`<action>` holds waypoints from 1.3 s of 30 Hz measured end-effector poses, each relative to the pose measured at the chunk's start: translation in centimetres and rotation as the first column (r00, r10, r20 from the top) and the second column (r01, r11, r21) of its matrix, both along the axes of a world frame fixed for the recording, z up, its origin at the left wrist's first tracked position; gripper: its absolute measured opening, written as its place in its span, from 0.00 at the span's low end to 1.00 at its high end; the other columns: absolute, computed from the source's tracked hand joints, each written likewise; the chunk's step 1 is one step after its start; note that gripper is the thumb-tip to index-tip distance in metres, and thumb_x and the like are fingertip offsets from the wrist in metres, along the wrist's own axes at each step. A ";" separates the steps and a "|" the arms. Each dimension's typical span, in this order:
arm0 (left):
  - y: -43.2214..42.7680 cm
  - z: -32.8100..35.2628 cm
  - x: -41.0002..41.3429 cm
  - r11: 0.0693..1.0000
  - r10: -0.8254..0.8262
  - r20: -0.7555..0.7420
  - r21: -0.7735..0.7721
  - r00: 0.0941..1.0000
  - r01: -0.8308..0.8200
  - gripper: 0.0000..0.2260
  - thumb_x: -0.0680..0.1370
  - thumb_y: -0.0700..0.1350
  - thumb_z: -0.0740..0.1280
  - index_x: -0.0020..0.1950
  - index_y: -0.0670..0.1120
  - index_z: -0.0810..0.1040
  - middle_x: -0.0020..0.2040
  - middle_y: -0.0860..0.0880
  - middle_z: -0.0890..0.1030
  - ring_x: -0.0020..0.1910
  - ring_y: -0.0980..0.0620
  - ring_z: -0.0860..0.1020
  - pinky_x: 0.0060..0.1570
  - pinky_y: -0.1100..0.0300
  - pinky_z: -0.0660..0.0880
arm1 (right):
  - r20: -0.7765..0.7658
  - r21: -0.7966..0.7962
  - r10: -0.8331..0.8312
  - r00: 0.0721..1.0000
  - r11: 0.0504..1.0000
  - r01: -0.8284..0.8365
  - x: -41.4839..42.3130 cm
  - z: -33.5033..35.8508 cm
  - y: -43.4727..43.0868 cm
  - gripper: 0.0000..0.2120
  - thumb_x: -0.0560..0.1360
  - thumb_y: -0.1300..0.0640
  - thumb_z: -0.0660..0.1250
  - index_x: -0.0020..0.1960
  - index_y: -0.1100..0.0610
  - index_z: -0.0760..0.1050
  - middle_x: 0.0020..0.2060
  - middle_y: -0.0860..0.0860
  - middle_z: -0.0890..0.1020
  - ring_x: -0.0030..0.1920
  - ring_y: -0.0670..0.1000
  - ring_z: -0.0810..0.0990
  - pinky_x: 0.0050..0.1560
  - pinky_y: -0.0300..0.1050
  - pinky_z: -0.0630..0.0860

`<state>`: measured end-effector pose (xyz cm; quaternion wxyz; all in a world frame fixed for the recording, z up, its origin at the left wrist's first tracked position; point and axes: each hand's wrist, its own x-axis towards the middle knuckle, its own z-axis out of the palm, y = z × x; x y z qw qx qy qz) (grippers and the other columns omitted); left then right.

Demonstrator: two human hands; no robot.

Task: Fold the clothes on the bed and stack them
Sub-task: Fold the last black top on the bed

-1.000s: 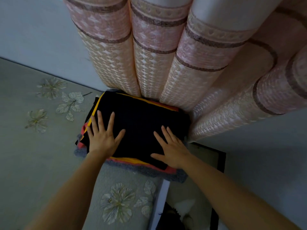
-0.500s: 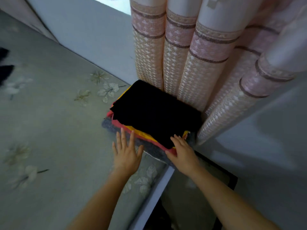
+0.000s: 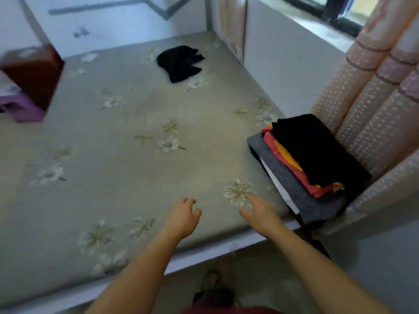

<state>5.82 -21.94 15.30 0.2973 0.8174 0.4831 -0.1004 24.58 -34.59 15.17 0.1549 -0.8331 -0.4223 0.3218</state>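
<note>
Head view: the bed [image 3: 113, 155], covered by a grey-green sheet with pale flower prints, fills most of the frame. At 3 o'clock, on the bed's corner, sits the stack of folded clothes [image 3: 301, 168]: a black folded garment [image 3: 317, 148] on top, yellow and red layers showing at its edge, and a grey garment [image 3: 281, 166] at the bottom. The stack touches the pink patterned curtain [image 3: 374, 114] at 2 o'clock. At 12 o'clock, well apart from the stack, a crumpled black garment [image 3: 179, 62] lies unfolded on the sheet. Near 6 o'clock the left hand [image 3: 183, 215] hangs over the bed's near edge, fingers loosely curled, holding nothing. At 5 o'clock the right hand [image 3: 260, 211] is relaxed with fingers extended, empty, by a flower print; whether it touches the sheet is unclear. A blurred brown cabinet [image 3: 34, 73] stands at 10 o'clock.
</note>
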 end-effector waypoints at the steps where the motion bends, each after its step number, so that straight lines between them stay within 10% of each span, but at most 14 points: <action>1: 0.3 0.4 -2.3 0.998 0.056 0.017 0.007 0.998 -0.056 0.21 0.82 0.50 0.56 0.73 0.43 0.65 0.73 0.43 0.66 0.70 0.45 0.66 0.69 0.53 0.62 | 0.004 0.001 0.047 0.999 0.999 -0.047 -1.4 0.4 1.1 0.27 0.79 0.47 0.61 0.75 0.55 0.61 0.72 0.55 0.66 0.71 0.55 0.65 0.68 0.49 0.63; 19: 6.3 2.0 -57.2 0.736 0.669 -0.083 0.213 0.739 -0.642 0.21 0.81 0.52 0.55 0.72 0.47 0.67 0.71 0.46 0.68 0.68 0.46 0.67 0.64 0.52 0.68 | 0.046 0.020 0.719 0.693 0.693 -0.721 -52.7 1.0 22.9 0.28 0.80 0.45 0.58 0.75 0.55 0.59 0.73 0.54 0.65 0.72 0.55 0.64 0.70 0.51 0.62; 28: 13.0 3.9 -74.1 0.675 0.731 -0.126 0.282 0.671 -0.682 0.20 0.81 0.53 0.55 0.71 0.48 0.66 0.70 0.47 0.68 0.69 0.46 0.66 0.64 0.53 0.67 | 0.075 -0.017 0.834 0.547 0.549 -0.836 -71.2 2.1 33.9 0.28 0.80 0.45 0.58 0.75 0.56 0.58 0.73 0.55 0.65 0.71 0.56 0.65 0.69 0.51 0.63; 39: 34.1 4.3 -88.9 0.744 0.650 -0.123 0.307 0.750 -0.594 0.21 0.81 0.53 0.53 0.72 0.48 0.65 0.71 0.47 0.67 0.70 0.47 0.64 0.64 0.52 0.65 | 0.132 -0.008 0.794 0.593 0.599 -0.801 -87.2 0.6 53.7 0.28 0.79 0.45 0.60 0.74 0.58 0.61 0.70 0.57 0.68 0.69 0.57 0.67 0.68 0.48 0.64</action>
